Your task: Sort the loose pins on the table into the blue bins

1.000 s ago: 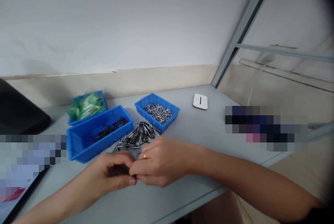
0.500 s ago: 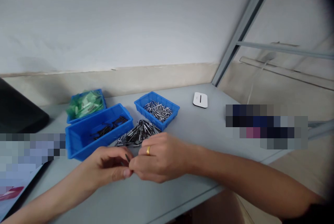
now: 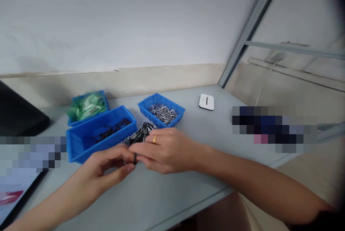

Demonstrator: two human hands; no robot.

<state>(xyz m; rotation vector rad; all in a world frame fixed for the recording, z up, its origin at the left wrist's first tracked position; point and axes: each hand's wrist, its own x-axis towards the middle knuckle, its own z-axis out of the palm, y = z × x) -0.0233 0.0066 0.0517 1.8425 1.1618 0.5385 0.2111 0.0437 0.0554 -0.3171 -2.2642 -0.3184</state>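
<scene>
Since the slim dark piece sits right at the fingertips, my main worry is a fumble. It's up off the grey flat tabletop, in front of the loose pile of black and silver metal pins, with the left hand pinching it between thumb and fingers. The right hand has its fingers bunched in against the same spot, but they overlap so much I can't tell if they're gripping it too. If either hand lets go too early, I reckon it could drop and get lost in that pile, since the stuff looks pretty similar. A knuckle could also nudge pins loose, as the right hand is right up against them. Also, the long blue plastic bin is just beside the left hand, so a careless swing might bump it.
</scene>
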